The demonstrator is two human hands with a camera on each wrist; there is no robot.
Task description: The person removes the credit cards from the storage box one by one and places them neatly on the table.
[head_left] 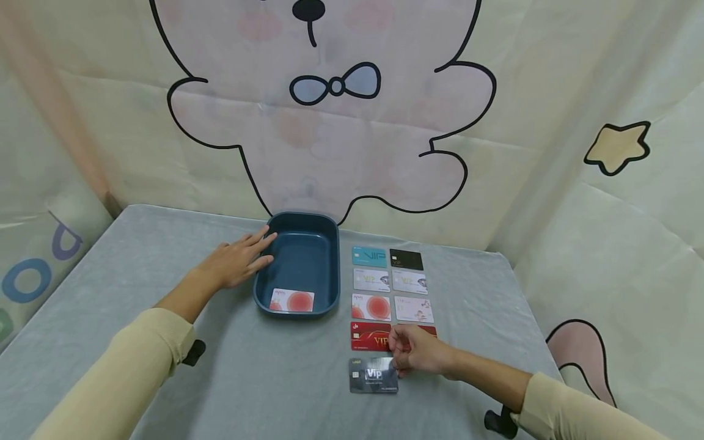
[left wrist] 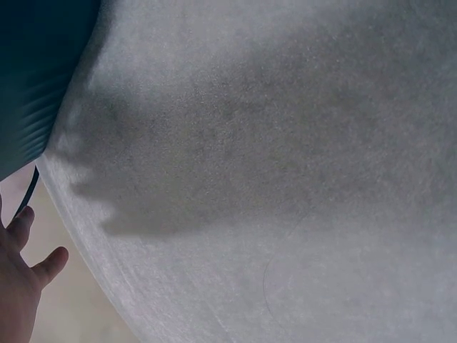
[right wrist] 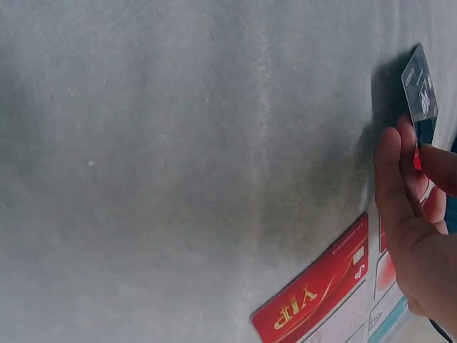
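My right hand (head_left: 420,351) pinches a dark grey VIP card (head_left: 374,379) by its right edge. In the right wrist view the card (right wrist: 420,89) stands tilted above the cloth, between thumb and fingers. Just behind it lies a red VIP card (head_left: 370,336), with a second red card (right wrist: 314,286) beside it, partly covered by the hand in the head view. My left hand (head_left: 236,263) touches the left rim of a dark blue tray (head_left: 333,263), its fingers fairly straight and spread. Inside the tray, at the near end, rests a white card with red circles (head_left: 291,300).
Two columns of cards lie right of the tray, among them a turquoise card (head_left: 369,256), a black card (head_left: 406,259) and another red-circle card (head_left: 371,307). Grey cloth (head_left: 247,379) covers the table. A printed curtain (head_left: 385,165) hangs behind its far edge.
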